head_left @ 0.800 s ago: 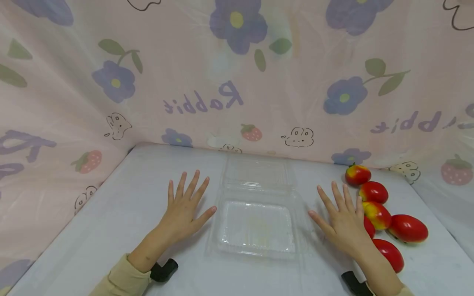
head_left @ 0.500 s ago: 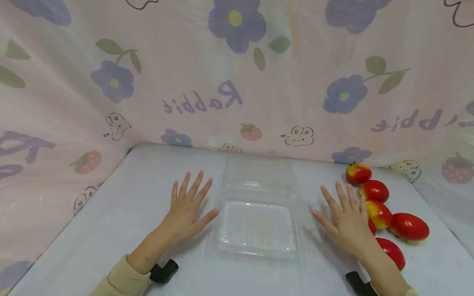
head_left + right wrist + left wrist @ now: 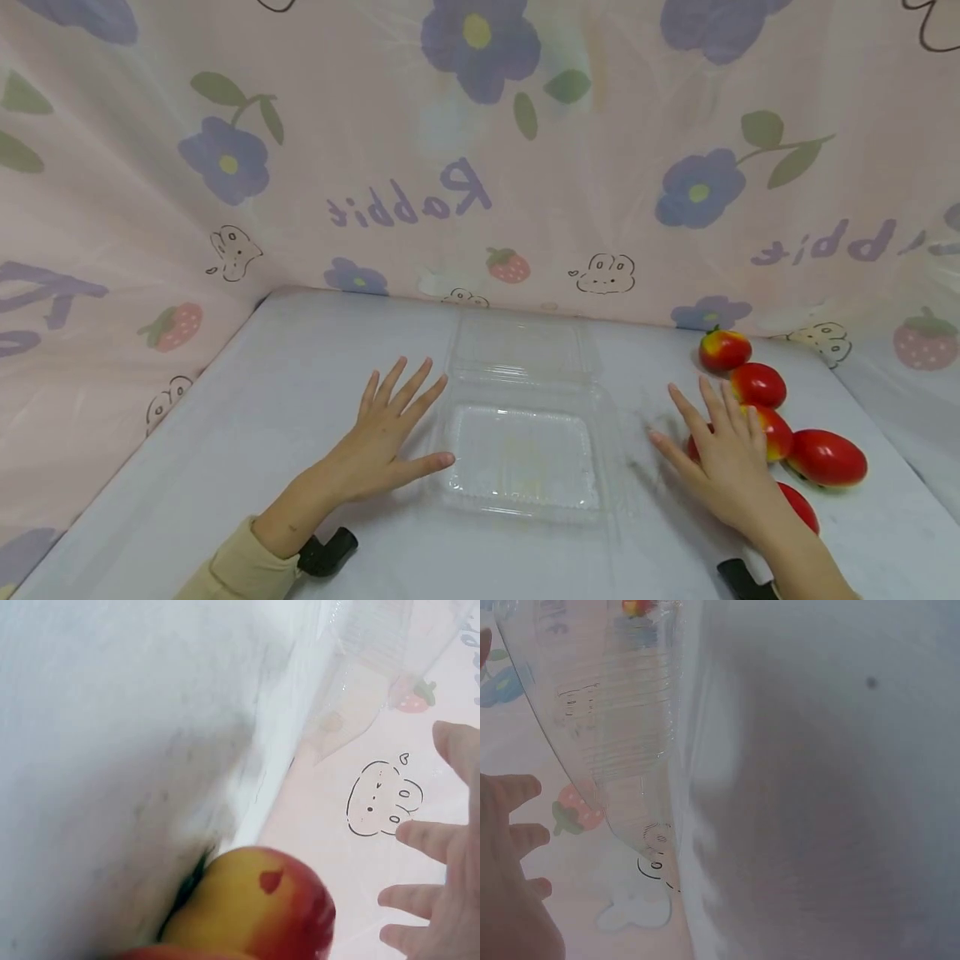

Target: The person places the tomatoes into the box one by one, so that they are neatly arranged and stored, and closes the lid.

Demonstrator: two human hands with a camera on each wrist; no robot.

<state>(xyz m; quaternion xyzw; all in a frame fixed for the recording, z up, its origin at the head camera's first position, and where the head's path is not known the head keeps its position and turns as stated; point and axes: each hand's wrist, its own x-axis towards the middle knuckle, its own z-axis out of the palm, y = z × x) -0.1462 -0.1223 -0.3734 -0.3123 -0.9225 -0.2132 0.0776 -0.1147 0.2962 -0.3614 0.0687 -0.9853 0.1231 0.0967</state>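
Left hand [image 3: 381, 446], right hand [image 3: 727, 471]: fingers spread, grasping nothing. Open clear container [image 3: 522, 458] on surface [image 3: 247, 433] between them; red fruits [image 3: 827, 458] near right hand. Only right wrist view shows a yellow-sided fruit [image 3: 251, 907] close up.

White table [image 3: 300, 375] beneath clear container [image 3: 521, 458], fruit [image 3: 778, 433].

The left grip [image 3: 510, 877], a bare hand with fingers spread, shows at 8 o'clock, apart from a clear plastic container [image 3: 630, 727] at 10. A red-and-yellow object [image 3: 637, 607] peeks in at 11. Pink printed cloth [image 3: 585, 874] lies around 8; the white, shadowed counter [image 3: 840, 787] spans 12 to 6, with a dark spot [image 3: 871, 682] at 2.
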